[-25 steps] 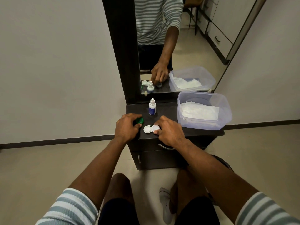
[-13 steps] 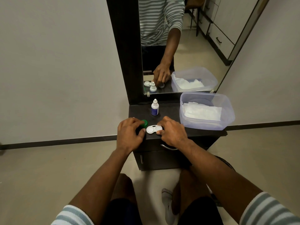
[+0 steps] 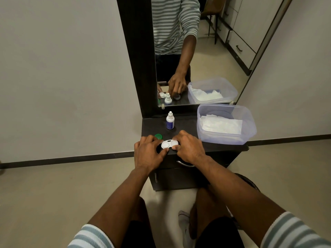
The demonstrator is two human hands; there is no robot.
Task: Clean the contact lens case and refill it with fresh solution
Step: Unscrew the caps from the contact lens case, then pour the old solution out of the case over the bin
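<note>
The white contact lens case lies near the front edge of the dark cabinet top. Its left well is uncovered. My left hand holds the case's left end between thumb and fingers. My right hand grips the right end, and its fingers hide that side. A green cap lies loose on the top just beyond my left hand. The small white solution bottle with a blue label stands upright behind the case, with its cap on.
A clear plastic tub holding white tissues sits on the right part of the cabinet top. A mirror in a dark frame rises behind the bottle. A drawer handle is below my right hand. My knees are close to the cabinet front.
My left hand has let go of the green cap, which now lies on the top, and has moved right onto the case. My right hand stays on the case's right end.
</note>
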